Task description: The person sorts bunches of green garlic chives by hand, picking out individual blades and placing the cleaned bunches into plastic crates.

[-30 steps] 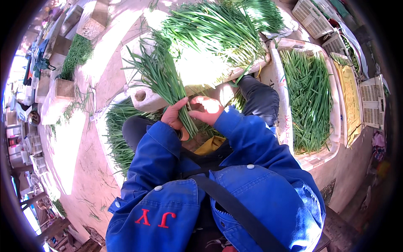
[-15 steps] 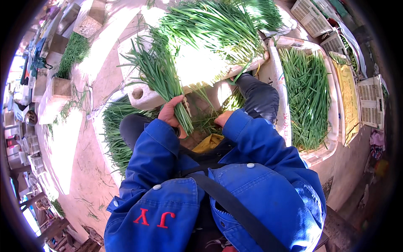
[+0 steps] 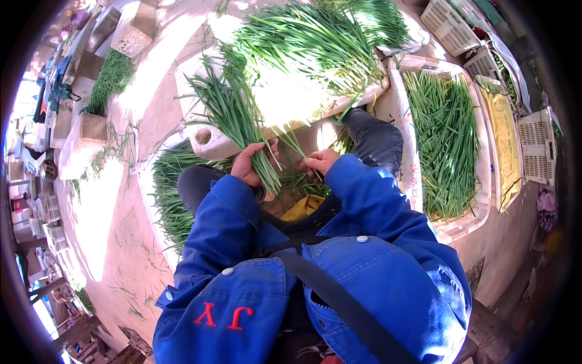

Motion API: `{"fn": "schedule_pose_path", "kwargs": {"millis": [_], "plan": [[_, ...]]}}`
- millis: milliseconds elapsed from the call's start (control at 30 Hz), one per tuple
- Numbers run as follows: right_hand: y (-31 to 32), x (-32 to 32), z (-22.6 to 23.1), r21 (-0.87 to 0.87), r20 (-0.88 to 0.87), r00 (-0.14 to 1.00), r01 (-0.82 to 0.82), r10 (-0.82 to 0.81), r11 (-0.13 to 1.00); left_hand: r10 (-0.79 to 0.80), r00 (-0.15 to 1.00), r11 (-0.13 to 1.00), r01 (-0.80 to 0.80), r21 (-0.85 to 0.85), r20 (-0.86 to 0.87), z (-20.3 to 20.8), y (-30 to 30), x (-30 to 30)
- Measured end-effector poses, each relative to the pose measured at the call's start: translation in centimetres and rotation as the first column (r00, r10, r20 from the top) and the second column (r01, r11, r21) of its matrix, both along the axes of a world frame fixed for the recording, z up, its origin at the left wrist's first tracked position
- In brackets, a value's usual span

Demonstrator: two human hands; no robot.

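My left hand (image 3: 250,167) is closed round a bunch of garlic chives (image 3: 229,115), its pale cut ends toward me and its green leaves pointing away to the left. My right hand (image 3: 320,163), beside it, pinches a few loose chive stalks (image 3: 293,141) by their lower ends; their upper part lies near the bunch. In front of both hands, a white foam box (image 3: 225,145) carries a large pile of chives (image 3: 303,36), washed out by sunlight at its near side. Between my knees lie loose chive bits and a yellow cloth or bag (image 3: 302,208).
A white foam crate (image 3: 482,176) of chives stands at my right, with a yellow-topped box (image 3: 502,151) and a slatted plastic basket (image 3: 536,145) beyond. Another chive-filled box (image 3: 159,233) sits by my left knee. Foam boxes (image 3: 133,30) stand at the far left.
My right hand has risen from the loose bits between my knees and now pinches a few stalks. The bunch in my left hand has shifted slightly right.
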State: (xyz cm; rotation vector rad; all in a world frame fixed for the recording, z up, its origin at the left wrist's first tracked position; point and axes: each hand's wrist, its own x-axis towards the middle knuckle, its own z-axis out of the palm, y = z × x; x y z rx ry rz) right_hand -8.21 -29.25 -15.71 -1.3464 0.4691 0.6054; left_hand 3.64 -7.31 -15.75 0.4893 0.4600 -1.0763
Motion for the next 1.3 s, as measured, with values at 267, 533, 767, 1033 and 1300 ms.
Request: {"fn": "schedule_pose_path", "kwargs": {"millis": [267, 533, 767, 1033, 1300], "plan": [[-8.1, -7.1, 19.2, 0.004, 0.518, 0.828, 0.246, -0.212, 0.969, 0.09, 0.996, 0.993, -0.089, -0.074, 0.012, -1.0, -0.9, -0.2], [-3.6, 2.5, 18.7, 0.001, 0.547, 0.721, 0.507, -0.425, 0.862, 0.155, 0.966, 0.984, -0.17, 0.055, 0.208, 1.7, -1.6, -2.2], [4.5, 4.5, 4.0, -0.65, 0.342, 0.906, 0.037, 0.248, 0.759, 0.077, 0.988, 0.984, -0.097, 0.149, 0.133, 1.8, -2.7, -3.3], [4.4, 2.3, 7.5, -0.829, 0.13, 0.616, -0.362, 0.777, 0.425, 0.154, 0.97, 0.983, -0.17, 0.071, 0.189, 0.6, -1.8, -2.0], [-0.7, 5.7, -1.4, -0.606, 0.515, 0.844, 0.237, 0.148, 0.759, 0.225, 0.884, 0.974, -0.215, -0.07, 0.41, 2.6, -0.7, -0.3]]}}
